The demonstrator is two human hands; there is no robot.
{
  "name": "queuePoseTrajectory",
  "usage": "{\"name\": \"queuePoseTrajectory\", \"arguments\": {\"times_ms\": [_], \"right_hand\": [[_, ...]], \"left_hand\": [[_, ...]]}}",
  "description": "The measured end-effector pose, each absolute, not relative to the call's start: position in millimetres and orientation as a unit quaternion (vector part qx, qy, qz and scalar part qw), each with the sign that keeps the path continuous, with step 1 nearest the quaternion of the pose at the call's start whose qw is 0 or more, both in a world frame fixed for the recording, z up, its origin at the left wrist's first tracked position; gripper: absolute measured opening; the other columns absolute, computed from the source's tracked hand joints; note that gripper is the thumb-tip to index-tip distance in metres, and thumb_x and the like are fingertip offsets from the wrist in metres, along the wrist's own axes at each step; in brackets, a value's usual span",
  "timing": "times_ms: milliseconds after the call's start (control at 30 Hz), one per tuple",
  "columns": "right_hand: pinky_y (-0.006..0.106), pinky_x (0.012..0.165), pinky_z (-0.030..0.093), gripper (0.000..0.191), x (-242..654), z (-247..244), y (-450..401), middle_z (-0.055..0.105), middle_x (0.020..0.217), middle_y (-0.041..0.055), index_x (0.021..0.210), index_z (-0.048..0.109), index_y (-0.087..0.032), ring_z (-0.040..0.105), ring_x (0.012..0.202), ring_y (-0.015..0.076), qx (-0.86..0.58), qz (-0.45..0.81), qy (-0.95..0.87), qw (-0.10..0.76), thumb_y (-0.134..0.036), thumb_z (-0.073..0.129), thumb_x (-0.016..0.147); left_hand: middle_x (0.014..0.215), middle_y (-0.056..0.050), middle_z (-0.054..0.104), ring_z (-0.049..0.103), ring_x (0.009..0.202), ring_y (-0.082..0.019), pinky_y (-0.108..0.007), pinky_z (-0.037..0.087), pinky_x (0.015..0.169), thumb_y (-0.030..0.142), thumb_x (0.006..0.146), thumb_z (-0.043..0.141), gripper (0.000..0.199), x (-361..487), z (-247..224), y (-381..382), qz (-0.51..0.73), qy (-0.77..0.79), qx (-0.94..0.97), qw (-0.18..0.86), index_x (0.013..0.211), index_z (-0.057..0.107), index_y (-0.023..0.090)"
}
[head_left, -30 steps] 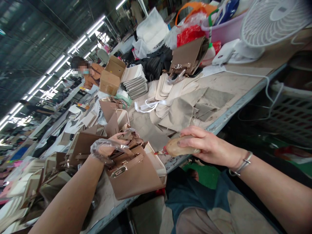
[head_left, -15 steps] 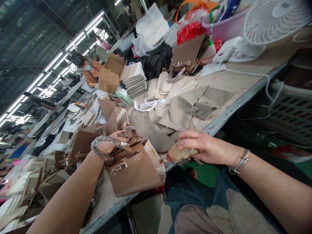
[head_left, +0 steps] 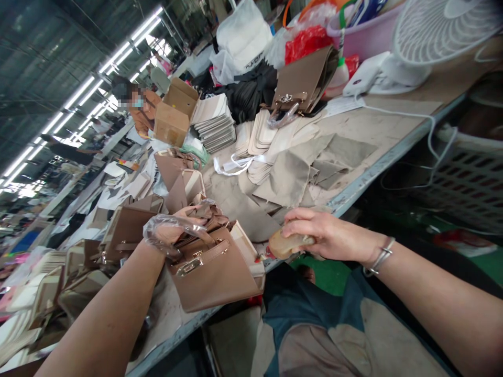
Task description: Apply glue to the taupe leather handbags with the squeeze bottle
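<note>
Our right hand [head_left: 320, 231] closes around a cloudy, amber-coloured squeeze bottle [head_left: 283, 244], its red end beside the cream-lined side of a brown, boxy, leather-look handbag [head_left: 216, 275] at the edge of the beige-topped worktable [head_left: 393, 131]. Our left hand [head_left: 168, 234] is at the handbag's curved, plastic-wrapped handle [head_left: 192, 226]; with its fingers partly hidden, we cannot tell how far they close.

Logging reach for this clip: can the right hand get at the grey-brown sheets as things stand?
Probably yes: the right hand is close to the grey-brown sheets, nothing visible blocking, though it holds a tan bottle.
</note>
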State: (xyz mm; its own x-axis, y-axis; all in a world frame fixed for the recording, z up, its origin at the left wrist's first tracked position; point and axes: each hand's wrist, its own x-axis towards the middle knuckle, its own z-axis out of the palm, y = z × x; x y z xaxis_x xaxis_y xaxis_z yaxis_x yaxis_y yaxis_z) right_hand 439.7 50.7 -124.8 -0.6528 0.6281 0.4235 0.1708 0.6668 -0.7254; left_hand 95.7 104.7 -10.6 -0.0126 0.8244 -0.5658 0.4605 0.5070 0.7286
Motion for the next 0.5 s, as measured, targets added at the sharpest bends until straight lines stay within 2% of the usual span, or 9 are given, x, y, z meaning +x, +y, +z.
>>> {"name": "queuePoseTrajectory", "arguments": {"times_ms": [100, 200, 267, 367, 500], "right_hand": [[0.025, 0.078, 0.048, 0.026, 438.5, -126.2, 49.0, 0.054, 0.112, 0.0076, 0.104, 0.061, -0.02, 0.058, 0.095, 0.0158, -0.23, 0.352, -0.846, 0.327, -0.014, 0.067, 0.08], [0.025, 0.077, 0.047, 0.025, 437.1, -126.4, 48.9, 0.055, 0.109, 0.0066, 0.103, 0.06, -0.02, 0.058, 0.093, 0.0154, -0.236, 0.362, -0.841, 0.325, -0.016, 0.068, 0.08], [0.025, 0.077, 0.047, 0.027, 436.4, -125.9, 49.1, 0.055, 0.107, 0.006, 0.103, 0.06, -0.02, 0.058, 0.091, 0.0152, -0.243, 0.364, -0.839, 0.325, -0.015, 0.069, 0.079], [0.025, 0.077, 0.048, 0.03, 436.8, -125.5, 49.7, 0.057, 0.104, 0.006, 0.106, 0.059, -0.02, 0.058, 0.09, 0.0154, -0.252, 0.361, -0.83, 0.342, -0.017, 0.07, 0.078], [0.028, 0.08, 0.049, 0.028, 439.5, -128.6, 53.0, 0.057, 0.105, 0.0074, 0.109, 0.057, -0.02, 0.058, 0.094, 0.0169, -0.27, 0.353, -0.809, 0.385, -0.023, 0.067, 0.082]], "left_hand": [[0.08, -0.003, 0.073, 0.068, 0.08, -0.026, -0.037, 0.051, 0.08, 0.027, 0.046, 0.087, 0.057, 94.5, -12.2, 107.3, 0.167, 0.689, 0.464, 0.532, 0.096, 0.063, 0.016], [0.075, 0.001, 0.071, 0.067, 0.076, -0.022, -0.033, 0.051, 0.077, 0.027, 0.044, 0.088, 0.055, 94.1, -11.5, 109.5, 0.17, 0.689, 0.473, 0.522, 0.092, 0.063, 0.018], [0.076, 0.0, 0.071, 0.066, 0.075, -0.023, -0.033, 0.051, 0.074, 0.029, 0.044, 0.088, 0.055, 95.7, -5.8, 109.6, 0.159, 0.684, 0.482, 0.524, 0.092, 0.064, 0.017], [0.084, -0.004, 0.071, 0.065, 0.079, -0.025, -0.033, 0.051, 0.073, 0.03, 0.047, 0.085, 0.054, 99.9, 12.6, 106.3, 0.133, 0.673, 0.513, 0.516, 0.096, 0.066, 0.015], [0.088, -0.001, 0.069, 0.062, 0.082, -0.021, -0.027, 0.047, 0.074, 0.032, 0.06, 0.079, 0.036, 101.9, 39.3, 93.9, 0.081, 0.622, 0.667, 0.401, 0.092, 0.068, 0.018]]}}
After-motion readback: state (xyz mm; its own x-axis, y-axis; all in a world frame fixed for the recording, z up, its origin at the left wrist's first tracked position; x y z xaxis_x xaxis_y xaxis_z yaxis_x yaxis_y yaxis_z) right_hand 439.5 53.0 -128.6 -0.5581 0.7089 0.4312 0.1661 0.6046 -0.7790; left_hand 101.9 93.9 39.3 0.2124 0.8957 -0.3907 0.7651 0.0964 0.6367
